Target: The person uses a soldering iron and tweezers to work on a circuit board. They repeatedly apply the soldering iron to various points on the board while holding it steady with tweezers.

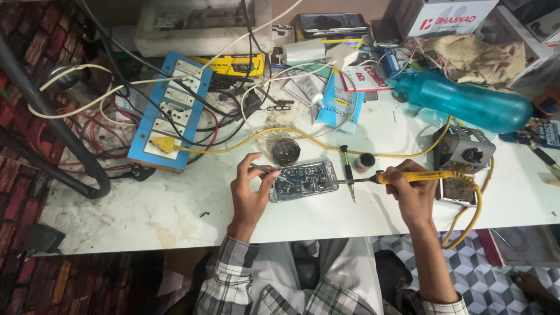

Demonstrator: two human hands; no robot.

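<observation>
Left hand: the left hand (249, 189) rises from a checked sleeve, wrist bent, thumb and forefinger pinched narrowly on thin metal tweezers (265, 170); the other fingers curl loosely toward the palm.
Tweezers: the tips slant down to the right and reach the left end of the opened phone.
Right hand: the right hand (411, 192) comes up on a bare forearm, fingers wrapped in a pen-like grip around the yellow-handled soldering iron (408, 175).
Soldering iron: it lies nearly level, its dark metal tip pointing left, ending just beside the right edge of the phone; whether it touches cannot be told.
Opened phone: the rectangular phone with its back removed and blue circuit board exposed (304, 180) lies flat on the white stained worktable (146, 210), between the two hands, near the table's front edge.
Cord: a yellow cable (303, 140) runs from the blue switch board with white sockets (169, 111) across the table behind the phone.
Near the phone: a round dark tin (286, 151) sits just behind it, a green-handled screwdriver (348, 172) lies just right of it, and a small dark pot (366, 160) stands beside that.
Iron stand: a grey metal box with a knob (464, 149) sits right of the right hand.
Far side: a teal plastic bottle (464, 100) lies on its side.
</observation>
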